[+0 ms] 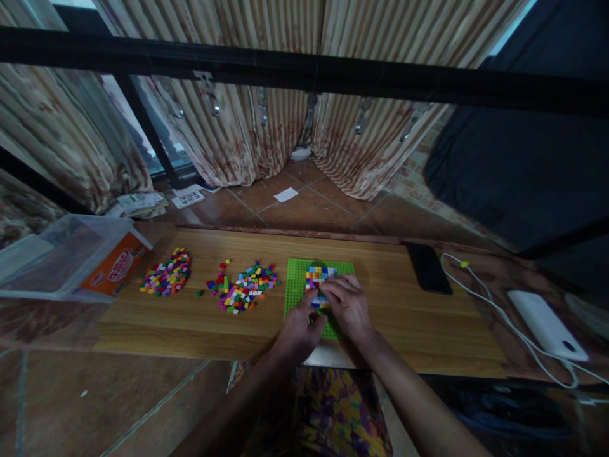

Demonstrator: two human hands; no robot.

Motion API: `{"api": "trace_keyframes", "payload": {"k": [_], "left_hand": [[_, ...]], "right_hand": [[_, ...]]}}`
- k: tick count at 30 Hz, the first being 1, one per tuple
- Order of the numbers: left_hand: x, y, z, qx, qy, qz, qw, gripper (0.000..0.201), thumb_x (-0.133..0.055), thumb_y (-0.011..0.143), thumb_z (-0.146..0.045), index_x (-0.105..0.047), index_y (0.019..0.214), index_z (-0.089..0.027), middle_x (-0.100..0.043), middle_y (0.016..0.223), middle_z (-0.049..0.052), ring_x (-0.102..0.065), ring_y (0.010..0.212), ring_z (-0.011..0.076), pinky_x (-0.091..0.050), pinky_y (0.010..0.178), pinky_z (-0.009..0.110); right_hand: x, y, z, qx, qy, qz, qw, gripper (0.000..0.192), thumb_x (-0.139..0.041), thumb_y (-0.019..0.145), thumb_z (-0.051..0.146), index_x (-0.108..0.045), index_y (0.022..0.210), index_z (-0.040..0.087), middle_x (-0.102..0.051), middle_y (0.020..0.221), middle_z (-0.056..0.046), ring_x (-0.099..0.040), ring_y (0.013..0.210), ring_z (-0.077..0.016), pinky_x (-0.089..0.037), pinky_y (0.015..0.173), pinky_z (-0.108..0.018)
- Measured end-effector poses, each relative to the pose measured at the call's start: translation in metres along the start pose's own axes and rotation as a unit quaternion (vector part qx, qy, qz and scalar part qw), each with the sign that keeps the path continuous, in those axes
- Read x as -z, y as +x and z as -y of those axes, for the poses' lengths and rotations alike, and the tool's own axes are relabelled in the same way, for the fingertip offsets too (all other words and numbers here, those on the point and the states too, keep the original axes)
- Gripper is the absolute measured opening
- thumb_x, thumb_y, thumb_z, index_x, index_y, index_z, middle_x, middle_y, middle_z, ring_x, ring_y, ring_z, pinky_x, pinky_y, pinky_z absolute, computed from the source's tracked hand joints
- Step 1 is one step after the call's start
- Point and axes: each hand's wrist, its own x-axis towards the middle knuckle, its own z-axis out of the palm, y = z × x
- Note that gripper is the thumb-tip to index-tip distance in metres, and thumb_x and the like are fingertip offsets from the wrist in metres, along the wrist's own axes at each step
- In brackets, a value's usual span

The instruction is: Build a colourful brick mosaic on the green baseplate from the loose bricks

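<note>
Both hands meet at the near edge of the wooden bench (404, 330). The left hand (299, 330) is curled, thumb and fingers pinched together; whether it grips a brick I cannot tell. The right hand (349, 308) lies palm down, fingers bent onto the patch of small coloured plastic bricks (320, 277) pressed on the flat green studded baseplate (297, 285) beneath both hands. Left of the hands lies a loose pile of mixed coloured bricks (245, 287), farther left a second pile (167, 274). Right of them, well apart, rests a black phone (429, 268).
</note>
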Motion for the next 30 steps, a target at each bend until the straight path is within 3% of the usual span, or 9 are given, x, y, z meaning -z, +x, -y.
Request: {"api": "trace_keyframes", "payload": {"k": [5, 17, 22, 30], "left_hand": [[0.001, -0.001, -0.003, 0.017, -0.037, 0.006, 0.999, 0.06, -0.052, 0.082, -0.03, -0.038, 0.138, -0.014, -0.059, 0.066, -0.004, -0.05, 0.055, 0.0103, -0.037, 0.053, 0.022], [-0.006, 0.001, 0.0, 0.001, -0.028, 0.007, 1.0, 0.059, -0.052, 0.082, -0.029, -0.04, 0.138, -0.014, -0.059, 0.065, -0.004, -0.05, 0.055, 0.0105, -0.036, 0.055, 0.023], [-0.006, -0.002, -0.003, 0.009, -0.025, -0.001, 1.0, 0.061, -0.051, 0.083, -0.029, -0.036, 0.14, -0.013, -0.058, 0.065, -0.004, -0.048, 0.053, 0.0102, -0.036, 0.055, 0.023], [-0.005, -0.001, -0.008, 0.011, -0.004, 0.0, 1.0, 0.063, -0.052, 0.082, -0.028, -0.034, 0.141, -0.013, -0.058, 0.064, -0.005, -0.049, 0.052, 0.0101, -0.035, 0.054, 0.024]], "right_hand": [[-0.008, -0.003, -0.001, -0.039, 0.048, -0.058, 0.996, 0.017, -0.056, 0.089, 0.03, -0.072, 0.09, 0.028, -0.072, 0.086, -0.001, -0.057, 0.088, -0.0199, -0.045, 0.082, -0.036], [-0.015, -0.01, -0.007, -0.11, 0.084, -0.129, 0.982, 0.014, -0.062, 0.082, 0.028, -0.074, 0.089, 0.026, -0.069, 0.082, -0.004, -0.057, 0.091, -0.0215, -0.046, 0.082, -0.037], [-0.016, -0.01, -0.005, -0.092, 0.081, -0.122, 0.985, 0.014, -0.06, 0.084, 0.027, -0.073, 0.09, 0.026, -0.07, 0.083, -0.003, -0.056, 0.09, -0.0209, -0.045, 0.083, -0.037], [-0.005, -0.002, -0.004, -0.05, 0.045, -0.051, 0.996, 0.018, -0.058, 0.084, 0.02, -0.073, 0.09, 0.028, -0.071, 0.081, -0.002, -0.055, 0.088, -0.021, -0.044, 0.081, -0.036]]}}
